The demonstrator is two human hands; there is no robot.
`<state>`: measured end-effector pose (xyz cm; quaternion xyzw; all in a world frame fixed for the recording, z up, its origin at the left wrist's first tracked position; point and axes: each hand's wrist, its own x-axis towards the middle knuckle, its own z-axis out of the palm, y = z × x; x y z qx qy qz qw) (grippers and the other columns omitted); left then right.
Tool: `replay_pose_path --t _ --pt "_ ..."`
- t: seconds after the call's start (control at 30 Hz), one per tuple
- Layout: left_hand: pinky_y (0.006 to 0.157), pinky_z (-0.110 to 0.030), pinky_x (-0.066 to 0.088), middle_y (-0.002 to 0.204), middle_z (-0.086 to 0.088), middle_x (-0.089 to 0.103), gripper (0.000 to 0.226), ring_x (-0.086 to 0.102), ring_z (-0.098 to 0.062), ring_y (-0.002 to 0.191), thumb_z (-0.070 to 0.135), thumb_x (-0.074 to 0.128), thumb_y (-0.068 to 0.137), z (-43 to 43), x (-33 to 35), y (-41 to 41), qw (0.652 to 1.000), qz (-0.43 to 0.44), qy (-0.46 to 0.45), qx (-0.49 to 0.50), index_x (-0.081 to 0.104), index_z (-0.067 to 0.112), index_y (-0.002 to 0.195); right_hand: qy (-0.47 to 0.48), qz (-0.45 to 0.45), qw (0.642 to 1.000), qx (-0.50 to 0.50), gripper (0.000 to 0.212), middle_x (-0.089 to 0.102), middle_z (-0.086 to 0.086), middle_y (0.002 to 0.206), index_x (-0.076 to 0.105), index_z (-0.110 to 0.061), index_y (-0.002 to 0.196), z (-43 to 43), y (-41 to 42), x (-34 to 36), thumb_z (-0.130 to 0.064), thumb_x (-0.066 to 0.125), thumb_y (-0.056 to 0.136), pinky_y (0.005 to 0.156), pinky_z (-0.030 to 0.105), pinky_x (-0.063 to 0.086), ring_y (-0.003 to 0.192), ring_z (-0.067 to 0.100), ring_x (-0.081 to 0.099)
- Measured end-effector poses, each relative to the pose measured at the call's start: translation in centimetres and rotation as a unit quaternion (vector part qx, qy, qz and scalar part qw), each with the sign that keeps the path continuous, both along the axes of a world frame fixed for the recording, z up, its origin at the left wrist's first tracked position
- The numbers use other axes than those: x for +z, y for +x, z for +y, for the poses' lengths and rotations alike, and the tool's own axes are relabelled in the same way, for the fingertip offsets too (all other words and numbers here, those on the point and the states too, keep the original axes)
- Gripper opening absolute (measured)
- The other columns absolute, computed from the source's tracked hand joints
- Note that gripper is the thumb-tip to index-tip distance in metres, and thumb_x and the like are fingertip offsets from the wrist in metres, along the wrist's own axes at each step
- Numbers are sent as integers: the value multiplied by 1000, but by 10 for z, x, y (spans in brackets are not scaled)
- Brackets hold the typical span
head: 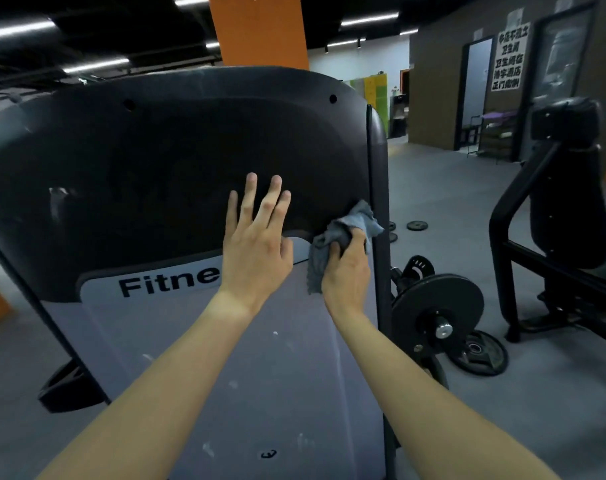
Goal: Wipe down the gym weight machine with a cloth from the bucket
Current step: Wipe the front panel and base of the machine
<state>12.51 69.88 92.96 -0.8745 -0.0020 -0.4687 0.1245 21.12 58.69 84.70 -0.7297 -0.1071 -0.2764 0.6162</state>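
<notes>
Gym floor [450, 202] with loose plates [416, 225] lies behind the weight machine's dark shroud [139, 174]. At the shroud's lower right edge sits the grey cloth [341, 233], bunched in the right hand [346, 271], fingers curled round it, presumably to scrub that rim. The left hand [256, 244], fingers spread straight, lies flat on the shroud, likely bracing; both forearms reach forward.

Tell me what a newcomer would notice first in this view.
At centre, the left hand lies flat, fingers spread, on the weight machine's big black shroud, while the right hand grips a grey cloth against its right edge. Lower right, a black weight plate sits on its peg; an orange pillar rises behind the machine.
</notes>
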Motion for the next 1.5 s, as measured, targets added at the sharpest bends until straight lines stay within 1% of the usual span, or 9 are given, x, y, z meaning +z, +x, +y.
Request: replay_pose_path --t 0.2,0.37,0.57,0.7,0.83,0.93,1.03,1.33,1.5 --pt "127 -56 15 168 -6 30 59 9 -33 159 13 50 93 4 3 -4 1000 3 12 -6 47 9 152 -15 -91 995 -27 15 68 4 115 59 -9 116 23 -14 48 -14 50 105 79 29 48 105 22 62" --pt "126 -54 18 163 -7 38 42 18 -30 158 15 51 95 8 3 -12 999 21 16 -25 60 9 136 -94 -164 980 -63 18 67 10 117 59 -7 116 16 -5 40 -13 47 104 79 41 53 105 31 60" --pt "125 -53 21 158 -6 44 43 27 -27 155 11 50 93 26 5 -23 999 11 29 -33 60 8 134 32 -8 998 -52 17 63 7 120 51 -12 119 16 0 49 -12 43 105 75 32 39 107 30 60" --pt "125 -52 23 150 -8 51 40 34 -28 151 9 48 93 29 11 -28 998 -36 -19 -49 61 6 131 -11 -149 989 8 14 62 3 121 57 -12 114 45 -34 85 -13 52 101 83 27 45 113 20 57" --pt "124 -51 26 143 -11 55 38 39 -30 148 7 52 90 43 17 -42 996 -58 -42 -49 60 4 127 -120 -287 950 -11 13 70 6 111 63 -9 108 53 -42 85 -13 54 100 94 38 52 109 26 61" --pt "123 -52 26 143 -11 53 37 38 -31 148 5 55 88 63 23 -59 997 -58 -36 -34 60 5 125 -121 -307 940 -89 10 72 8 107 63 -8 104 50 -30 82 -15 57 99 111 48 43 111 30 63" --pt "124 -51 25 143 -10 53 38 38 -30 148 5 56 88 78 30 -71 996 -71 -46 -15 59 5 126 -65 -311 940 -126 6 71 7 102 65 -7 98 70 -35 99 -11 60 97 110 45 43 105 29 65" --pt "124 -51 25 145 -10 52 39 37 -29 148 5 58 88 108 40 -97 994 -85 -71 21 57 5 127 -154 -542 814 -138 15 78 9 111 79 -11 93 113 -39 116 -21 69 97 103 53 49 123 30 67" --pt "124 -49 26 144 -9 52 39 37 -29 147 4 60 86 121 43 -104 988 -104 -104 44 57 5 125 -42 -412 890 -190 12 78 9 96 74 -8 87 119 -41 131 -13 66 93 108 54 44 110 30 71"
